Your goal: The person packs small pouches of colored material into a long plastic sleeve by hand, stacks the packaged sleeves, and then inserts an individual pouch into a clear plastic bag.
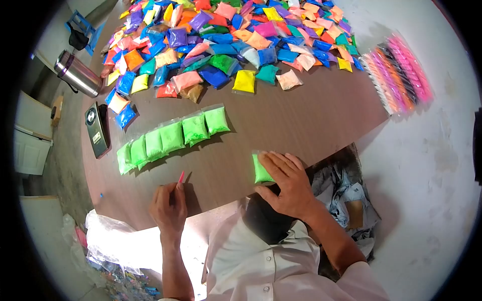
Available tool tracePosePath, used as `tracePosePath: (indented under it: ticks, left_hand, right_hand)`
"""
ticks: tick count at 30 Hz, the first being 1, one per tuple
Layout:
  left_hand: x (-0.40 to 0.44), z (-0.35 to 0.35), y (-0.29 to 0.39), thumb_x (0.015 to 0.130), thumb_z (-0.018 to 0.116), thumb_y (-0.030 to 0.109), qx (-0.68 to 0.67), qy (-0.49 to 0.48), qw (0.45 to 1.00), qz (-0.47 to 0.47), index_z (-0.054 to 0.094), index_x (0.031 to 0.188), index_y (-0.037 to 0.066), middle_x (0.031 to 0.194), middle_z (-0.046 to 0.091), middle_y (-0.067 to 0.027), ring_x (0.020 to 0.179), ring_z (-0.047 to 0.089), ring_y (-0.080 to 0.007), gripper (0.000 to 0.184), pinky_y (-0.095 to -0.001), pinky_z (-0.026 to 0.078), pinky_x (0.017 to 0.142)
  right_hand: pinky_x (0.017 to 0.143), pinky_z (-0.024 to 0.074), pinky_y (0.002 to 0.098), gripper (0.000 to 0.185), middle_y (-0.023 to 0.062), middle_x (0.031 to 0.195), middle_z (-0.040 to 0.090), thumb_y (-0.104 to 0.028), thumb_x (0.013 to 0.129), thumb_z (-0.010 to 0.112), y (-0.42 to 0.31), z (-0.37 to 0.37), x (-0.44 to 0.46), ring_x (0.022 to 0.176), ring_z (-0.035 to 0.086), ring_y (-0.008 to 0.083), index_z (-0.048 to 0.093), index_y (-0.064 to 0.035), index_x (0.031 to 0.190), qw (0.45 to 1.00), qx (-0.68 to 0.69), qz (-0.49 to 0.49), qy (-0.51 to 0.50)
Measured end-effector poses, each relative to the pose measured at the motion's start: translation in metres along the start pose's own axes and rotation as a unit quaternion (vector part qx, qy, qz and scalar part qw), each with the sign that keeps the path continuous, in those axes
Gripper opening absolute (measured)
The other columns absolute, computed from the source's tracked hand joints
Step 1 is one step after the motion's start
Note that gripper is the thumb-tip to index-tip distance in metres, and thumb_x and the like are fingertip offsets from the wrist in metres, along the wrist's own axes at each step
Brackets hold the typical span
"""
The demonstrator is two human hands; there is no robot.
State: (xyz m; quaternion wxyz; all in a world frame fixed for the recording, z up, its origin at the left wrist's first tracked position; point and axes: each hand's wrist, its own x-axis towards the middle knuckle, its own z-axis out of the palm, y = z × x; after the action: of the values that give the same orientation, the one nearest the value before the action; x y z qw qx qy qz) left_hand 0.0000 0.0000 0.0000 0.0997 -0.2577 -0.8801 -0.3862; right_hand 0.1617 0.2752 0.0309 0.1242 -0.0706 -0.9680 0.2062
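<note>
My left hand (169, 206) is closed near the table's front edge, pinching a small pink pointed piece (181, 176) whose tip sticks up past the fingers. On the table's front side, my right hand (286, 186) lies with its fingers stretched over a bright green packet (260, 169). The hand covers the packet's right part; its left part shows clear film around green filling. Between my left hand and the far pile, several similar green packets (171, 136) form a slanting row, side by side.
A big heap of colourful packets (216, 47) covers the table's (296, 118) far side. At the left edge are a steel flask (80, 74) and a dark phone (95, 131). Bundled wrapped sticks (399, 75) lie at right. Below the right edge sits a box of crumpled paper (341, 200).
</note>
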Motion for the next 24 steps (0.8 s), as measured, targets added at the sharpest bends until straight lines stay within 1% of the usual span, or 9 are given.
tracePosePath:
  ticks: [2,3,5,6,8,11,14,17,24]
  left_hand:
    - [0.003,-0.001,0.0,0.099,0.078,0.005,0.003,-0.004,1.0,0.0,0.071,0.093,0.0,0.079,0.065,-0.0118,0.062,0.06,-0.0235,0.01,-0.0355,0.047,0.058]
    - [-0.005,0.003,0.007,0.099,0.078,0.005,-0.007,-0.003,1.0,-0.004,0.071,0.093,0.0,0.079,0.065,-0.0118,0.062,0.06,-0.0235,0.01,-0.0355,0.047,0.058]
    - [-0.004,-0.002,0.007,0.099,0.078,0.004,0.0,-0.009,1.0,-0.003,0.071,0.093,0.0,0.079,0.065,-0.0118,0.062,0.06,-0.0238,0.01,-0.0359,0.047,0.058]
    - [-0.004,-0.001,0.007,0.099,0.078,0.004,-0.002,-0.008,1.0,-0.003,0.071,0.093,0.0,0.079,0.065,-0.0118,0.062,0.06,-0.0238,0.01,-0.0359,0.047,0.058]
    - [-0.004,0.002,0.004,0.099,0.078,0.004,-0.016,-0.005,1.0,-0.005,0.071,0.092,0.0,0.079,0.065,-0.0118,0.063,0.06,-0.0239,0.01,-0.0364,0.047,0.059]
    - [-0.003,0.002,0.004,0.099,0.077,0.003,-0.011,0.004,1.0,-0.005,0.071,0.092,-0.001,0.079,0.065,-0.0118,0.063,0.06,-0.024,0.01,-0.0364,0.047,0.06]
    - [-0.001,-0.001,0.004,0.098,0.077,0.002,0.009,-0.007,1.0,-0.005,0.072,0.093,0.0,0.079,0.065,-0.0116,0.063,0.059,-0.0242,0.008,-0.0362,0.047,0.06]
    - [0.0,0.0,0.003,0.098,0.077,0.002,-0.001,0.007,1.0,0.009,0.072,0.094,0.0,0.079,0.065,-0.011,0.063,0.059,-0.0233,0.007,-0.0361,0.047,0.06]
    - [-0.002,0.001,0.004,0.097,0.079,0.002,-0.011,0.01,1.0,0.002,0.072,0.093,0.0,0.078,0.064,-0.0103,0.062,0.058,-0.0208,0.008,-0.035,0.046,0.059]
  right_hand:
    - [0.122,0.037,0.0545,0.076,0.0201,0.158,0.056,-0.032,0.084,0.086,0.0,-0.002,0.004,0.144,0.055,0.034,0.059,-0.0029,0.15,0.996,0.081,0.045,0.018]
    - [0.122,0.037,0.0545,0.076,0.0201,0.158,0.056,-0.032,0.084,0.086,0.001,-0.014,-0.004,0.144,0.055,0.034,0.059,-0.0029,0.15,0.996,0.07,0.046,0.014]
    - [0.123,0.0366,0.0521,0.073,0.0201,0.156,0.058,-0.035,0.09,0.083,-0.002,-0.018,-0.006,0.145,0.055,0.0342,0.061,0.0003,0.149,0.998,0.043,0.031,0.016]
    - [0.123,0.0366,0.0521,0.073,0.0201,0.156,0.058,-0.035,0.09,0.083,-0.001,-0.019,-0.008,0.145,0.055,0.0342,0.061,0.0003,0.149,0.999,0.041,0.031,0.016]
    - [0.121,0.0382,0.0524,0.068,0.0189,0.156,0.059,-0.033,0.089,0.082,0.0,-0.016,-0.014,0.144,0.055,0.0337,0.064,0.0002,0.145,1.0,-0.006,-0.003,-0.001]
    - [0.12,0.0393,0.0529,0.065,0.0186,0.154,0.06,-0.031,0.089,0.082,-0.004,-0.009,-0.016,0.144,0.056,0.034,0.065,-0.0001,0.143,0.999,-0.033,0.004,-0.014]
    - [0.12,0.0397,0.0526,0.063,0.0183,0.152,0.062,-0.029,0.089,0.082,-0.004,-0.007,-0.01,0.142,0.057,0.0346,0.066,-0.0005,0.142,1.0,-0.024,0.002,-0.001]
    - [0.12,0.0398,0.0522,0.063,0.0184,0.15,0.063,-0.029,0.088,0.082,-0.001,-0.007,-0.01,0.14,0.059,0.0351,0.066,-0.0003,0.142,1.0,-0.02,-0.004,-0.002]
    - [0.12,0.0397,0.0522,0.066,0.0183,0.151,0.062,-0.028,0.086,0.084,-0.001,-0.008,-0.016,0.139,0.058,0.0354,0.064,0.0002,0.143,1.0,0.014,0.0,0.005]
